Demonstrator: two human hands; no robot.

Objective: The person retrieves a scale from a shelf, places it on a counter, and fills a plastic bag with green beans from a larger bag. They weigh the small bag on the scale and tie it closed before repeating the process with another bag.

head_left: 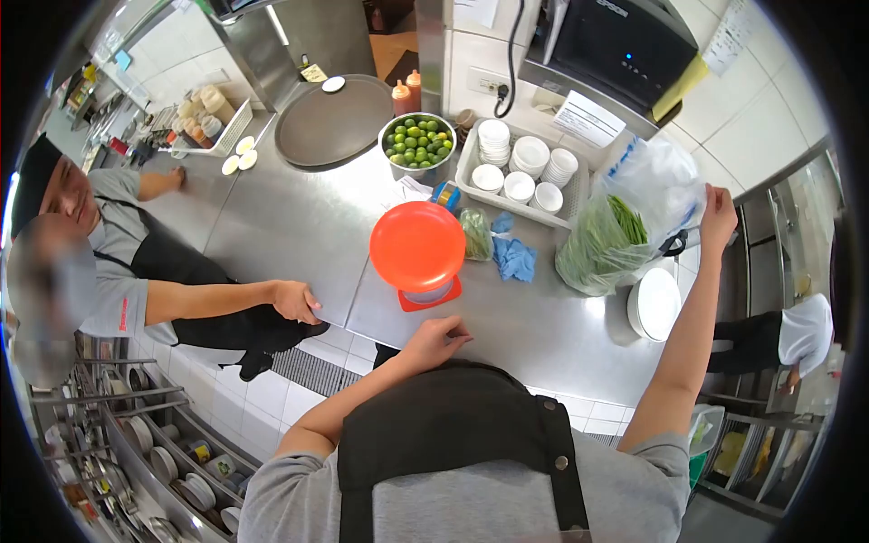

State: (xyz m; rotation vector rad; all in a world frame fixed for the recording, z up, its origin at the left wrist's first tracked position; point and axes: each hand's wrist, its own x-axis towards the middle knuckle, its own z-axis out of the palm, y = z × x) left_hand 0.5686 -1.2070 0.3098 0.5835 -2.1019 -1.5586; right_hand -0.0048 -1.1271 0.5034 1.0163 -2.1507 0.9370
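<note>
Fingers of the right hand (720, 217) grip the upper edge of a clear plastic bag (605, 242), which stands below and inward from them on the steel counter (543, 312), holding long green stalks (628, 220). White bowls (654, 305) sit just beside the bag, nearer the wearer. The left hand (436, 342) hovers by the counter's near edge, fingers loosely bent; whether they pinch anything cannot be told. Just beyond them, an orange plate (417, 246) tops a red scale (430, 297). Farther out, limes (418, 141) fill a bowl (389, 161); leftward, a co-worker (122, 244) touches the counter.
</note>
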